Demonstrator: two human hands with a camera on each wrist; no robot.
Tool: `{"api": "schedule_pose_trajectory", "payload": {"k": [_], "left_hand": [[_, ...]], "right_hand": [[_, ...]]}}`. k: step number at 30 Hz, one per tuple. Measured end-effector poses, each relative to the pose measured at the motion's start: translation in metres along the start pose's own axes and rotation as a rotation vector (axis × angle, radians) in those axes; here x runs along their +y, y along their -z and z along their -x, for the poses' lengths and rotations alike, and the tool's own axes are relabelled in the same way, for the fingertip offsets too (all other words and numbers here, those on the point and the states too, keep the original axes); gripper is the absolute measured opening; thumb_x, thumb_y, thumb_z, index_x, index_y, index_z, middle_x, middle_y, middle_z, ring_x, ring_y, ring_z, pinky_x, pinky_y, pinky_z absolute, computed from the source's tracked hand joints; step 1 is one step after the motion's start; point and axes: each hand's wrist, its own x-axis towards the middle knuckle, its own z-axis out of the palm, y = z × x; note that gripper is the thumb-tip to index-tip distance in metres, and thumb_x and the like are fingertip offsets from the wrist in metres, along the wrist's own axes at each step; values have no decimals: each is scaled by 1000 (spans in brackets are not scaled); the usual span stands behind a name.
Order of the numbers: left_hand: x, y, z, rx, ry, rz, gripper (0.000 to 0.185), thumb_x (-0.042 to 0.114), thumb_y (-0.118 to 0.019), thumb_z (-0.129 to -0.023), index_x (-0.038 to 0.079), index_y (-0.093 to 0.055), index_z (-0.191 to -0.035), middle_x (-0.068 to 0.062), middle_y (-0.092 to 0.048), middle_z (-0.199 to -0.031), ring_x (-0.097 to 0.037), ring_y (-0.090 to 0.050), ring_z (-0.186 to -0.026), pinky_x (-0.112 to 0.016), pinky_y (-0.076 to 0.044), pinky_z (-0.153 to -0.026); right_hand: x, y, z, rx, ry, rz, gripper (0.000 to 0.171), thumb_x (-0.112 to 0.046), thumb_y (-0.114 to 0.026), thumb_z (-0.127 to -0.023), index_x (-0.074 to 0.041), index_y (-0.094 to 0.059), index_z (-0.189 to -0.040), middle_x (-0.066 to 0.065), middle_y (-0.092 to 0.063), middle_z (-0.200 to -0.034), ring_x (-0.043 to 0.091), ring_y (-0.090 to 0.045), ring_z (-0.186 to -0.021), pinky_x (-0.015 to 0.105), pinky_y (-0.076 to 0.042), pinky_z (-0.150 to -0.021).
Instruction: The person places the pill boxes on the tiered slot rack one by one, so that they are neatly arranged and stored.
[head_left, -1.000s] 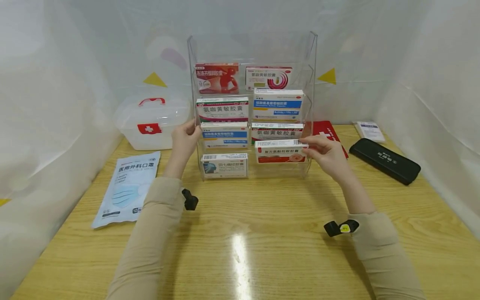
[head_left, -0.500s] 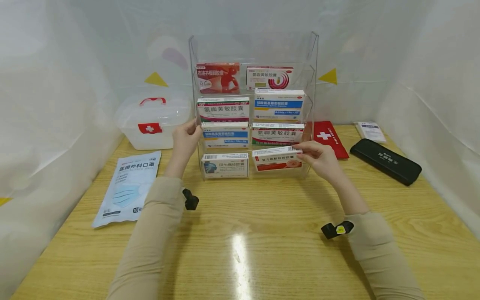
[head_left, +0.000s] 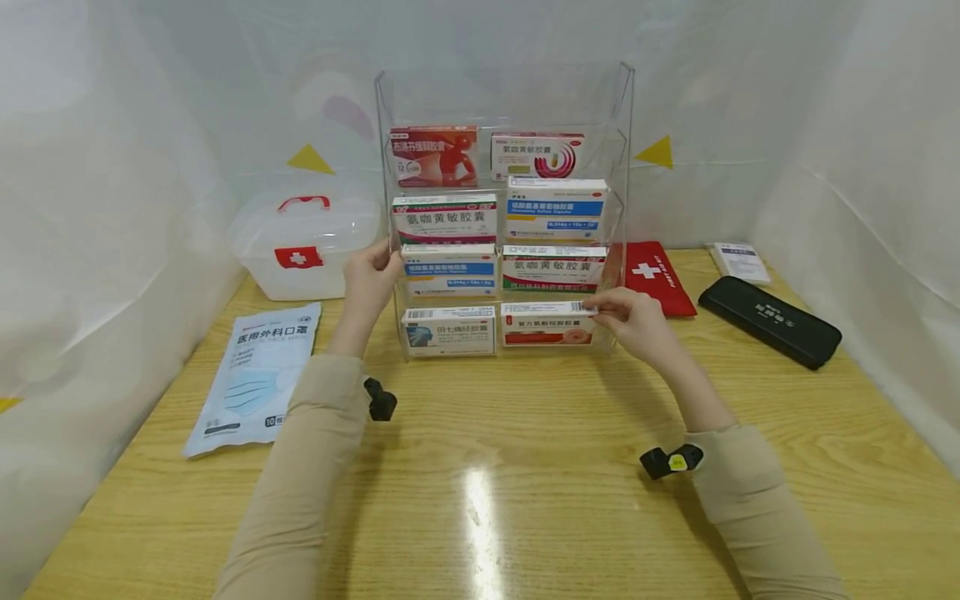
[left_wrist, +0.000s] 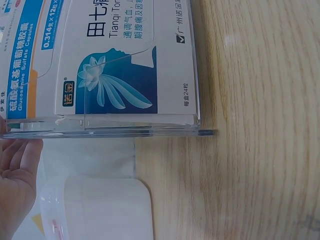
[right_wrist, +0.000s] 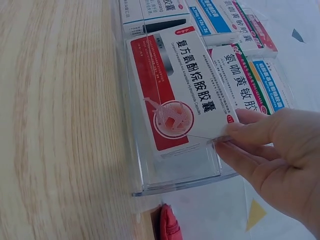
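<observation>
A clear plastic tiered rack (head_left: 502, 93) stands on the table with medicine boxes on its tiers. My left hand (head_left: 369, 279) grips the rack's left side edge; in the left wrist view its fingers (left_wrist: 20, 160) show at that edge. At the bottom right tier, a red-and-white medicine box (head_left: 547, 327) sits behind the clear front lip, and my right hand (head_left: 636, 323) pinches its upper right corner between thumb and fingers. Beside it on the same tier is a white-and-teal medicine box (head_left: 450, 335). Directly above stands a white, green and red medicine box (head_left: 555, 271).
Left of the rack are a white first-aid case (head_left: 300, 275) and a mask packet (head_left: 258, 375). To the right lie a red first-aid pouch (head_left: 658, 283), a black zip case (head_left: 768, 321) and a small white packet (head_left: 738, 262). White curtains surround the wooden table (head_left: 525, 467).
The red-and-white box has moved down with my right hand, tilted partway, and now sits level in the bottom right tier. My left hand has stayed at the rack's edge.
</observation>
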Motion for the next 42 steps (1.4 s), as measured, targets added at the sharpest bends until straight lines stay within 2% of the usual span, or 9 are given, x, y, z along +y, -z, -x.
{"api": "schedule_pose_trajectory", "payload": {"k": [4, 14, 18, 22, 28, 29, 32, 36, 42], "left_hand": [[-1, 0, -1, -3, 4, 4, 33, 10, -55, -88, 6, -64, -119, -17, -67, -112, -25, -67, -99, -34, -55, -84], [-1, 0, -1, 2, -15, 1, 32, 9, -55, -88, 6, -65, -118, -16, -67, -111, -24, -67, -99, -33, -55, -84], [-1, 0, 0, 6, -21, -2, 32, 9, -55, -88, 6, -66, -117, -16, -68, -110, -22, -67, -96, -26, -56, -80], [-1, 1, 0, 10, -21, -1, 32, 9, -55, -87, 5, -66, -117, -16, -69, -109, -21, -67, -95, -22, -55, -77], [-1, 1, 0, -5, -11, 15, 33, 8, -54, -88, 5, -64, -119, -17, -67, -112, -24, -67, -100, -33, -55, -85], [-2, 1, 0, -3, -9, 12, 33, 8, -54, -88, 5, -64, -120, -17, -67, -112, -19, -67, -97, -28, -55, -83], [-2, 1, 0, 11, -13, -11, 33, 8, -54, -88, 4, -64, -119, -17, -68, -110, -13, -66, -91, -13, -52, -75], [-3, 1, -1, 20, -14, -47, 33, 8, -54, -87, 4, -64, -119, -17, -69, -108, -18, -66, -91, -10, -48, -70], [-3, 1, -3, -20, -6, -41, 35, 8, -54, -88, 2, -62, -122, -19, -66, -113, -25, -65, -101, -34, -54, -87]], "right_hand": [[-4, -1, 1, -5, -19, 38, 26, 8, -60, -84, 1, -66, -109, 21, -63, -110, 34, -63, -99, 47, -53, -85], [-9, -2, 3, 24, 24, 184, 25, 9, -57, -85, 4, -65, -108, 23, -61, -108, 35, -58, -96, 50, -52, -86], [-11, -2, 4, 80, 65, 216, 23, 9, -57, -85, 6, -66, -106, 23, -62, -104, 33, -57, -91, 50, -53, -83], [-12, 0, 5, 148, 110, 208, 21, 10, -58, -83, 8, -66, -102, 24, -64, -100, 34, -59, -89, 50, -54, -81], [-10, 6, 6, 187, 125, 147, 19, 8, -60, -84, 7, -66, -101, 23, -66, -102, 36, -62, -93, 51, -54, -80], [-10, 7, 6, 190, 122, 136, 18, 7, -60, -84, 6, -66, -101, 23, -66, -102, 35, -62, -93, 50, -54, -80], [-9, 12, 6, 201, 109, 97, 17, 3, -61, -85, 4, -67, -101, 21, -68, -102, 33, -64, -90, 25, -55, -77], [-8, 18, 6, 209, 73, 74, 17, -3, -61, -88, 2, -68, -102, 19, -68, -103, 31, -64, -89, 0, -37, -70], [-5, 26, 9, 223, 74, 68, 18, -6, -59, -90, -1, -69, -103, 17, -68, -106, 27, -59, -94, 2, -38, -72]]}}
